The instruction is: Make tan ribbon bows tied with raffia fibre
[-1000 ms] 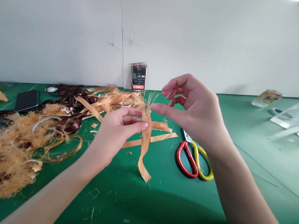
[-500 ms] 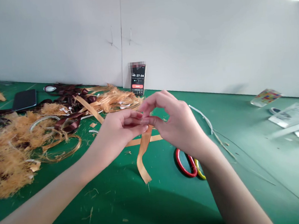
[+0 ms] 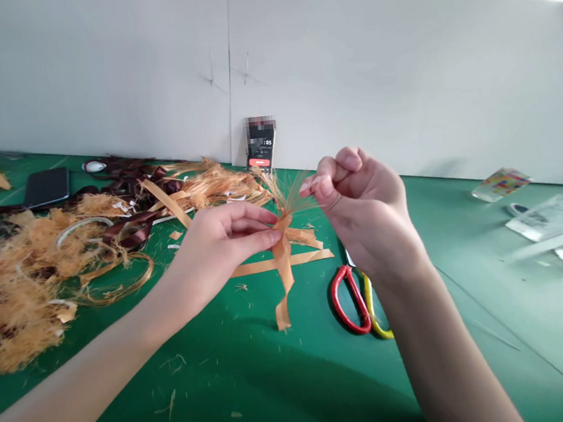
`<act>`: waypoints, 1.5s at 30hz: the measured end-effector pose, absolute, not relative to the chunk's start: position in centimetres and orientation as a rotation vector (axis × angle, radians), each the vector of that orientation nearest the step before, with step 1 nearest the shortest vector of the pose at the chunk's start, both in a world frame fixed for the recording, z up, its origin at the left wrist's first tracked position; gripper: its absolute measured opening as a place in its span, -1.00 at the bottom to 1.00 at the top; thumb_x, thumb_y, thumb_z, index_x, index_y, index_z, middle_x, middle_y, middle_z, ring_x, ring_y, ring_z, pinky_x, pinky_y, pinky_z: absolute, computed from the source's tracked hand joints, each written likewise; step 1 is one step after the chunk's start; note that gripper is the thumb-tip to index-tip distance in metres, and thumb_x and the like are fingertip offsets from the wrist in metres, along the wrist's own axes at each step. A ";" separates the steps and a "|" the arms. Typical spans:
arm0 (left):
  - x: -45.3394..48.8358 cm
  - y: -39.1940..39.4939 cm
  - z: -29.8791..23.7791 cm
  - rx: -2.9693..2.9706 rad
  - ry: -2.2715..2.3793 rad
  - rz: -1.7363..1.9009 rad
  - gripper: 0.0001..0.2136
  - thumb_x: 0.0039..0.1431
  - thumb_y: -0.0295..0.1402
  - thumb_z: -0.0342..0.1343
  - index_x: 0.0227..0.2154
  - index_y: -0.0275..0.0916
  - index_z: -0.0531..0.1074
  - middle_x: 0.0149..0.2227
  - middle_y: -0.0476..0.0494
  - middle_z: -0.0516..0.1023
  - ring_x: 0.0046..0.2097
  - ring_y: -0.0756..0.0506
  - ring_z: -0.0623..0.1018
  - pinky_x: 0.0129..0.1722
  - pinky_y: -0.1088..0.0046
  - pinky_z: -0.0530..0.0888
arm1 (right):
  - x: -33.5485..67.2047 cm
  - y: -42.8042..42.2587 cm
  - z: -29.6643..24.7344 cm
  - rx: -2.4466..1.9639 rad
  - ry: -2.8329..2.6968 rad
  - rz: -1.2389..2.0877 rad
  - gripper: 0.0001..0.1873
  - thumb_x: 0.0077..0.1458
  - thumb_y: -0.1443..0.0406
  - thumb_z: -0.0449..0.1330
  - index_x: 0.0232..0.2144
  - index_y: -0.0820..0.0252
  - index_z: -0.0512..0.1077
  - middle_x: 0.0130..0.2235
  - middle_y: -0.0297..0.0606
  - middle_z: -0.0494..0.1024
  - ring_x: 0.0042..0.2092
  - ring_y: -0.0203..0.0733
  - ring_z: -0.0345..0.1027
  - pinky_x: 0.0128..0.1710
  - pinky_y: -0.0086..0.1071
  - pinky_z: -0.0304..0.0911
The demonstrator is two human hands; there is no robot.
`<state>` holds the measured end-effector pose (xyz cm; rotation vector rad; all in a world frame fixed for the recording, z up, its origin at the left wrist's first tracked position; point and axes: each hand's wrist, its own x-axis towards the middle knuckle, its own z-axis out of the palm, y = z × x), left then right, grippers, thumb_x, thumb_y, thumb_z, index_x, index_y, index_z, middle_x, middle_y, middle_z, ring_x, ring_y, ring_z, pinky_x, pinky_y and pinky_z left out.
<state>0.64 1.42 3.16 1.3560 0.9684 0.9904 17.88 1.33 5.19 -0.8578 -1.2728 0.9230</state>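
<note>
The green-topped table carries heaped frayed orange ribbon; dark brown satin ribbon; a black smartphone; red-and-yellow-handled scissors; clear plastic packets.

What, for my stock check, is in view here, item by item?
orange ribbon: one, orange, held at centre
orange strips: several, orange, on the table around it
fibre heap: one, orange, table's left
dark ribbon: one tangle, dark red, behind the heap
scissors: one pair, red and yellow handles, right of centre
lying phone: one, black, back left
upright phone: one, black, against the wall
plastic packets: several, clear, far right
table: one, green, under everything
wall: one, white, behind
left hand: one, on the ribbon
right hand: one, raised, fingers curled
</note>
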 end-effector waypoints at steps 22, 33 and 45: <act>0.6 1.5 3.0 1.362 1.041 1.083 -0.91 0.04 -0.30 0.25 -0.40 -0.17 0.57 -0.30 -0.09 0.64 -0.18 -0.15 0.58 -0.16 0.37 0.48 | 17.6 0.7 5.6 -1.199 -1.358 1.259 -0.49 -0.17 0.25 0.45 -0.18 0.21 0.34 -0.29 -0.29 0.58 -0.23 -0.20 0.52 -0.15 -0.27 0.39; 0.9 1.0 3.2 1.234 0.964 1.061 -0.84 0.04 -0.22 0.28 -0.36 -0.18 0.52 -0.26 -0.04 0.57 -0.11 -0.13 0.54 -0.10 0.38 0.42 | 17.4 0.4 5.7 -1.139 -1.236 1.271 -0.63 -0.13 0.35 0.40 -0.28 0.19 0.33 -0.44 -0.40 0.59 -0.34 -0.28 0.51 -0.12 -0.30 0.36; 0.9 1.4 2.9 1.001 0.755 1.172 -0.91 0.14 -0.29 0.21 -0.36 -0.18 0.51 -0.16 -0.09 0.58 -0.05 -0.13 0.53 -0.10 0.37 0.46 | 17.7 0.9 5.3 -1.047 -1.122 1.442 -0.66 -0.14 0.38 0.40 -0.39 0.16 0.30 -0.40 -0.38 0.59 -0.28 -0.27 0.51 0.00 -0.26 0.31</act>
